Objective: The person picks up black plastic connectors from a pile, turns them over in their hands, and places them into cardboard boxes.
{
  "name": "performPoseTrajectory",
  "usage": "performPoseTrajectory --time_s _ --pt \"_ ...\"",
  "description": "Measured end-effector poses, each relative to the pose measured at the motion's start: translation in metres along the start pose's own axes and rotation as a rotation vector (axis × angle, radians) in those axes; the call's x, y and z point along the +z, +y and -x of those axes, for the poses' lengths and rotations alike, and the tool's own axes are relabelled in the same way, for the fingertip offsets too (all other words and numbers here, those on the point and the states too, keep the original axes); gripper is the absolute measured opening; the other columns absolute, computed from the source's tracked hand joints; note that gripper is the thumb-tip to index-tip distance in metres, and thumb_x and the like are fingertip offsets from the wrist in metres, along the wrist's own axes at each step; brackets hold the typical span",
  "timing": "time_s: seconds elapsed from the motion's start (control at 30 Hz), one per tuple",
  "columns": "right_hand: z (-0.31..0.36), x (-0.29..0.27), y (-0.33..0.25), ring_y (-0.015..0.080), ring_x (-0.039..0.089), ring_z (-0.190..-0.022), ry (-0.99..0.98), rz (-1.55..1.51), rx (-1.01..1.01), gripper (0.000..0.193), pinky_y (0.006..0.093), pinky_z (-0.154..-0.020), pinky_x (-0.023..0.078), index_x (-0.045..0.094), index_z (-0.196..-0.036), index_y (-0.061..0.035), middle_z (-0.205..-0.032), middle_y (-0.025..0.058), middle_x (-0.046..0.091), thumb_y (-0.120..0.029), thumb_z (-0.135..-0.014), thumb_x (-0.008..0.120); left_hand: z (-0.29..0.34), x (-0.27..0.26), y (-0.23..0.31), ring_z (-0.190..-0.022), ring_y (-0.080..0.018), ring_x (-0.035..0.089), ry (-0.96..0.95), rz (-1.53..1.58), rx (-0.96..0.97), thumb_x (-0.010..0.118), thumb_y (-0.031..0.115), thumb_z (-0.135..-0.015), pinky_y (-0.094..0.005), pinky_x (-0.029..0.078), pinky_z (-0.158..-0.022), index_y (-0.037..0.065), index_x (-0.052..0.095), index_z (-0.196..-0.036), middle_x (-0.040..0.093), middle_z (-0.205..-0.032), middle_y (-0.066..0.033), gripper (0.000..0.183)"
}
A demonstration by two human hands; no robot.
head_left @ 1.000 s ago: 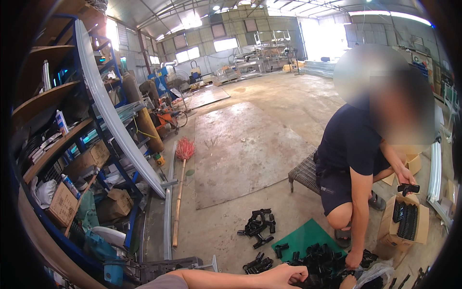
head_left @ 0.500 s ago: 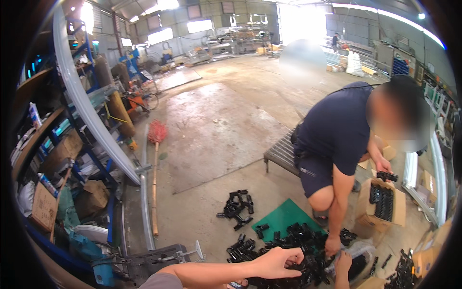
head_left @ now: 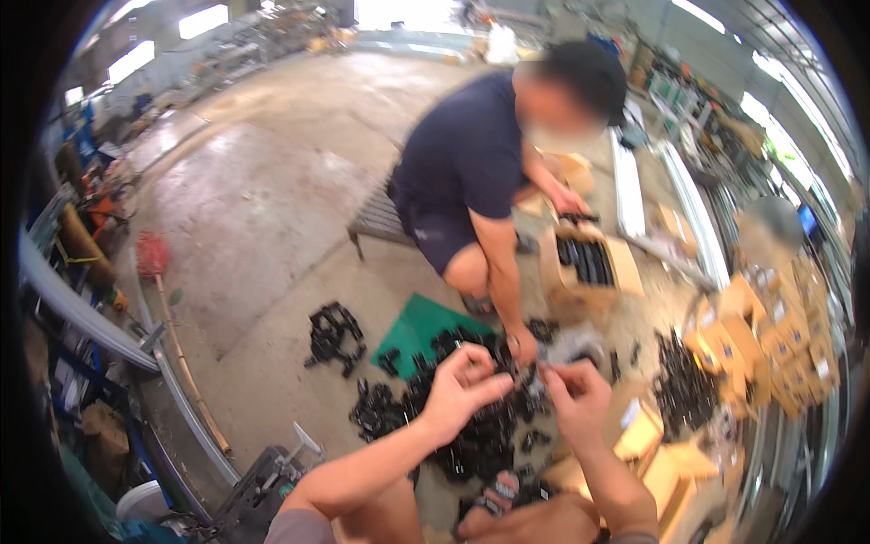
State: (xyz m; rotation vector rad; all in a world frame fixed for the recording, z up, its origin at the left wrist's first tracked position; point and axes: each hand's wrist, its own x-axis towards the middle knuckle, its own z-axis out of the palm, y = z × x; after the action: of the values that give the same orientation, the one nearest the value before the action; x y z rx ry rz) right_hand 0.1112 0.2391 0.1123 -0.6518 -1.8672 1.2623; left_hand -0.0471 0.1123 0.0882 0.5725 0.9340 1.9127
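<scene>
My left hand hovers over a wide heap of black metal-looking fittings. Its fingers are loosely curled and its thumb stands apart from them, with nothing visible in between. To its right, my right hand is closed in a pinch; whatever lies between its fingertips is too small and blurred to make out. Beneath the heap, part of a green sheet shows on the floor. Across from me a crouching person reaches one hand into the far side of the heap and holds a black fitting in the other.
An open cardboard box packed with black fittings stands by the person. A smaller group of fittings lies left of the sheet. Black pieces and stacked cartons are at right. A metal bench stands behind the person.
My view has swung right and down. My right hand has come up beside the left, now pinched at the fingertips. The left hand is raised over the heap. The person still reaches into it.
</scene>
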Motion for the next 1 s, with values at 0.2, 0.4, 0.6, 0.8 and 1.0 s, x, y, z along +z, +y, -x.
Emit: performPoseTrajectory --time_s 0.2,0.4,0.6,0.8,1.0 --pt "0.023 0.015 -0.057 0.0107 0.069 -0.091 0.032 -0.264 0.036 0.006 0.0240 -0.083 0.055 0.065 -0.099 0.0030 -0.103 0.0118 0.074 0.004 -0.093 0.068 0.017 0.022 0.012 -0.105 -0.0195 0.068 -0.092 0.141 0.050 0.070 -0.004 -0.091 -0.0327 0.055 -0.091 0.007 0.048 -0.109 0.069 -0.119 -0.0156 0.030" --pt "0.031 0.039 -0.053 0.0042 0.056 -0.073 0.109 -0.081 -0.054 0.023 0.0199 -0.064 0.042 0.074 -0.114 -0.0041 -0.101 0.0030 0.074 0.000 -0.091 0.072 0.028 0.021 0.016 -0.100 -0.0119 0.065 -0.087 0.062 0.109 0.076 -0.003 -0.088 -0.0287 0.052 -0.090 0.008 0.049 -0.105 0.069 -0.111 -0.0077 0.034" --pt "0.031 0.038 -0.041 0.0053 0.057 -0.075 0.062 -0.115 -0.091 0.021 0.0200 -0.066 0.043 0.074 -0.112 -0.0021 -0.106 0.0048 0.072 0.001 -0.092 0.071 0.032 0.019 0.019 -0.103 -0.0114 0.064 -0.088 0.021 0.149 0.075 -0.005 -0.087 -0.0271 0.055 -0.086 0.008 0.049 -0.105 0.068 -0.111 -0.0063 0.035" --pt "0.035 0.037 -0.055 0.0062 0.065 -0.087 0.073 -0.255 0.044 0.020 0.0197 -0.073 0.048 0.073 -0.113 0.0018 -0.102 0.0043 0.074 0.002 -0.094 0.069 0.031 0.021 0.020 -0.104 -0.0132 0.065 -0.113 -0.037 0.156 0.075 -0.006 -0.087 -0.0296 0.056 -0.090 0.008 0.050 -0.106 0.067 -0.111 -0.0064 0.035" --pt "0.037 0.028 -0.050 0.0072 0.065 -0.087 0.050 -0.173 0.078 0.021 0.0216 -0.078 0.051 0.073 -0.114 0.0022 -0.099 0.0043 0.073 0.002 -0.093 0.069 0.030 0.021 0.015 -0.105 -0.0140 0.065 -0.109 -0.047 0.149 0.075 -0.007 -0.086 -0.0300 0.057 -0.089 0.008 0.050 -0.105 0.067 -0.112 -0.0066 0.035"
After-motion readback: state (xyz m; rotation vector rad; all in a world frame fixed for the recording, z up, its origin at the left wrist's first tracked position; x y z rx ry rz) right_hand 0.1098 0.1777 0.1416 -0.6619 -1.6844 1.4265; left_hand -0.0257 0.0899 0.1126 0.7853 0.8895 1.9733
